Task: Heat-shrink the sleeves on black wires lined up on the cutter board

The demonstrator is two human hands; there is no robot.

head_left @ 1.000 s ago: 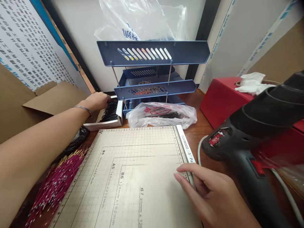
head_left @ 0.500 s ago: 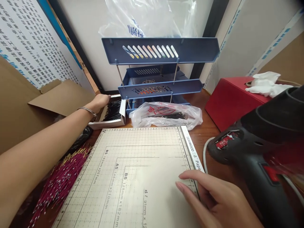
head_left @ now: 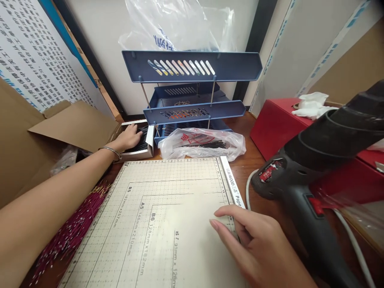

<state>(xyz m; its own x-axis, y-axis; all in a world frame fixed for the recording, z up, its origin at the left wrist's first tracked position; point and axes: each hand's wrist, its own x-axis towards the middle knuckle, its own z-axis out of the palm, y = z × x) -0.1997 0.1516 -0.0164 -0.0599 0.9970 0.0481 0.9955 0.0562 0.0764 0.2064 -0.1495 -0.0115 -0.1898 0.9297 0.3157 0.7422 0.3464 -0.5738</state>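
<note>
My left hand [head_left: 129,138] reaches into a white cardboard box [head_left: 149,149] at the back left. Its fingers lie apart on a bundle of thin black cords [head_left: 144,134] in there, and some fingertips are hidden among them. At the lower right, my right hand [head_left: 255,236] hovers over the cream paper-cutter board [head_left: 168,188] with nothing in it. A gap shows between its thumb and index finger. To the left of the board lies a pile of dark red cords [head_left: 75,228] with gold and pale tips.
Behind the board lies a clear plastic bag [head_left: 204,146] with dark cords inside. A blue tiered tray [head_left: 192,66] stands at the back. On the right are a black heat gun [head_left: 303,188] with its cable [head_left: 354,236] and a red box [head_left: 270,124]. A brown carton flap [head_left: 75,124] rises at left.
My left hand has moved from the box's far left edge down onto the black cords, its fingers spreading. My right hand keeps nearly the same pose, and the view has shifted slightly.
</note>
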